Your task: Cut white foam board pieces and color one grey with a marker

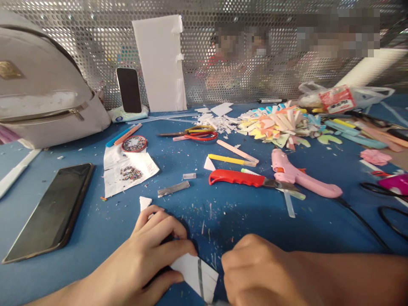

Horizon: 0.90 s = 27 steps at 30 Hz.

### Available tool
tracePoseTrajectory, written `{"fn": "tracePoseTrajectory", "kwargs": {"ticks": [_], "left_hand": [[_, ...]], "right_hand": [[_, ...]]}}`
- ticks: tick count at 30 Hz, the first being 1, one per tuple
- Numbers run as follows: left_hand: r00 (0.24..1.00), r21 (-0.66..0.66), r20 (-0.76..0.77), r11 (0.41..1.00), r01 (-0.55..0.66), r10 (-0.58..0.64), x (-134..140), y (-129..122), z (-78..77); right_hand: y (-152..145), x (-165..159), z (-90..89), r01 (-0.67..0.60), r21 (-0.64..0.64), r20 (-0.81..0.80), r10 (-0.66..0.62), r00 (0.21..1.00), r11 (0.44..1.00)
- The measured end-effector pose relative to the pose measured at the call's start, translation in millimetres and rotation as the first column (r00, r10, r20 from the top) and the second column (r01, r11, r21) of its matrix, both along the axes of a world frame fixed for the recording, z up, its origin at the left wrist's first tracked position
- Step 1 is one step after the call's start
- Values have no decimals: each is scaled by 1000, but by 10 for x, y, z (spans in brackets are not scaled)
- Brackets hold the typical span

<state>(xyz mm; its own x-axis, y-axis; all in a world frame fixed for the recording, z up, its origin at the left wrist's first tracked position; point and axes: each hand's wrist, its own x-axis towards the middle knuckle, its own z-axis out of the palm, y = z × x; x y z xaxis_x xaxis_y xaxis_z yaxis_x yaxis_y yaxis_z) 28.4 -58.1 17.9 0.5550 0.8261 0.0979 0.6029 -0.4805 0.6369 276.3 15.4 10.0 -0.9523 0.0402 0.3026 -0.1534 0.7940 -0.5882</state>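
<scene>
My left hand (162,255) grips a small white piece of card or foam board (189,274) by its upper left side, thumb and fingers bent around it. A dark stripe crosses the piece, and thin slits show at its right end. My right hand (251,270) is closed just to the right of the piece; whatever its fingers hold is hidden. Beyond both hands lies a red-handled cutter knife (236,178), its blade pointing right beside a pink glue gun (299,174). A small white scrap (145,203) rests by my left fingertips.
A phone (51,210) lies at left near a backpack (47,85). Behind are beads on white paper (130,172), scissors (191,133), a pile of coloured cut strips (280,125), another phone (129,90) propped upright and a white board (161,63). The glue gun's cord (366,227) runs right.
</scene>
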Motion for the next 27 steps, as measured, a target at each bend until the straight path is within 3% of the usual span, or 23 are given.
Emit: {"fn": "tracePoseTrajectory", "kwargs": {"ticks": [4, 8, 15, 22, 27], "left_hand": [[1000, -6, -1, 1000, -3, 3, -4, -5, -13], [1000, -11, -4, 1000, 2, -2, -6, -3, -14], [1000, -10, -18, 1000, -5, 5, -7, -3, -5], [1000, 2, -12, 1000, -3, 3, -3, -3, -5], [1000, -3, -7, 1000, 3, -3, -4, 0, -7]], "right_hand": [[2, -17, -2, 211, -15, -139, -211, 967, 977], [25, -63, 4, 195, -10, -240, -192, 952, 981], [31, -60, 4, 207, 57, -182, -194, 964, 977], [33, -33, 14, 103, -16, -116, -104, 988, 995], [16, -27, 33, 50, 39, -56, -48, 997, 998]]}}
